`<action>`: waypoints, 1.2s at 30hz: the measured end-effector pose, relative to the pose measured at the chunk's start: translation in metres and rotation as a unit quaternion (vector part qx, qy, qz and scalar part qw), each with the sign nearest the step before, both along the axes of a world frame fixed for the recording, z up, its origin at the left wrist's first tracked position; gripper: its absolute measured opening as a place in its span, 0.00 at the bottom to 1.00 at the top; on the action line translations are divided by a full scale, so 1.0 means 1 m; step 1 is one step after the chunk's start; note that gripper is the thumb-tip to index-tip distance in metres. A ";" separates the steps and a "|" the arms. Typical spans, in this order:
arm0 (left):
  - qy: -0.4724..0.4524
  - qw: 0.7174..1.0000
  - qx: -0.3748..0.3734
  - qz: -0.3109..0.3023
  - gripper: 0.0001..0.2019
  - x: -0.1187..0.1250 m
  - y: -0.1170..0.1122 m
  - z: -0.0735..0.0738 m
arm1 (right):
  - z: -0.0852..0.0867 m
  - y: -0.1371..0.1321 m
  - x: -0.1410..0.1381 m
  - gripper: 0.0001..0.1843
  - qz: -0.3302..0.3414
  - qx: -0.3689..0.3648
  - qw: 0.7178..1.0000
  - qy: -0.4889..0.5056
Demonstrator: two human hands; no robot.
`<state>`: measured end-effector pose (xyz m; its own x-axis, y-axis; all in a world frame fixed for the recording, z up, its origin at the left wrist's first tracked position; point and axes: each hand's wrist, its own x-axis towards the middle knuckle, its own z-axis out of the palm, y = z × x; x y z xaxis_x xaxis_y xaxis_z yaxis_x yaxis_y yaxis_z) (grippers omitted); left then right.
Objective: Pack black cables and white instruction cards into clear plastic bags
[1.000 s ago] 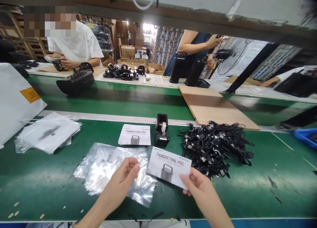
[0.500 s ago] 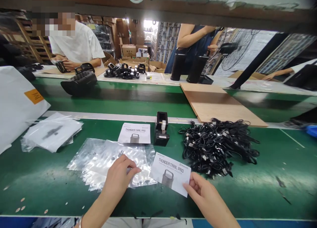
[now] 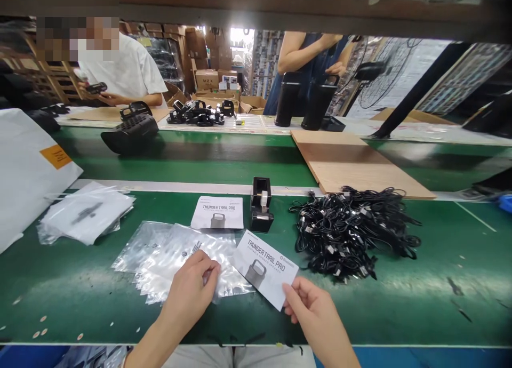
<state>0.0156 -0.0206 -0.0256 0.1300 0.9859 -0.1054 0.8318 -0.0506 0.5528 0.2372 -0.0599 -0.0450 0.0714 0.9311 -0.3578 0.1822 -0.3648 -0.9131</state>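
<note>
Between the thumb and fingers of my right hand (image 3: 310, 306) is the right corner of a white printed booklet (image 3: 266, 269) reading "Thunder Trail Pro". It is tilted, and its left edge overlaps the fanned clear plastic bags (image 3: 152, 261). My left hand (image 3: 195, 282) rests on those bags with thumb and fingertips pressed together; whether a bag edge is pinched there is hidden. Behind the bags lies a stack of matching booklets (image 3: 217, 213). A black tape dispenser (image 3: 261, 205) stands beside the stack.
A heap of black cables (image 3: 352, 234) lies on the right. Filled plastic bags (image 3: 86, 213) are piled at left near a white sack (image 3: 32, 170). Beyond are a wooden board (image 3: 360, 160), a black speaker housing (image 3: 130, 129) and two co-workers at the far bench.
My right hand has moved left with the booklet, which now sits further over the bags and more tilted. My left hand's thumb and fingers have drawn together.
</note>
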 end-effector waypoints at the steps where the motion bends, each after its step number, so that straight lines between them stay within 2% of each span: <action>1: 0.002 1.000 0.001 0.004 0.15 0.001 0.000 0.000 | 0.000 0.000 0.001 0.19 -0.001 0.000 1.000 -0.001; 7: 0.066 0.995 -0.040 0.058 0.11 0.008 0.007 0.002 | 0.001 -0.003 0.008 0.19 -0.003 -0.014 1.000 0.011; 16: 0.052 0.998 -0.039 0.024 0.14 0.006 0.016 0.004 | 0.001 -0.005 0.004 0.19 -0.004 -0.013 1.000 0.026; 25: 0.036 0.999 -0.038 0.008 0.14 0.008 0.011 0.004 | 0.000 -0.004 -0.010 0.19 -0.059 0.017 0.998 0.030; 31: 0.026 0.999 -0.025 0.019 0.13 0.007 0.008 0.004 | -0.004 -0.012 -0.012 0.17 -0.016 -0.007 1.000 -0.025; 36: 0.000 1.000 0.011 0.001 0.11 0.005 0.004 0.000 | 0.001 -0.015 -0.012 0.15 0.046 -0.061 0.997 0.014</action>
<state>0.0210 -0.0165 -0.0261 0.1290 0.9881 -0.0842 0.8313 -0.0615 0.5524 0.2257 -0.0749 -0.0436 -0.0231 0.8823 -0.4701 0.1954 -0.4571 -0.8677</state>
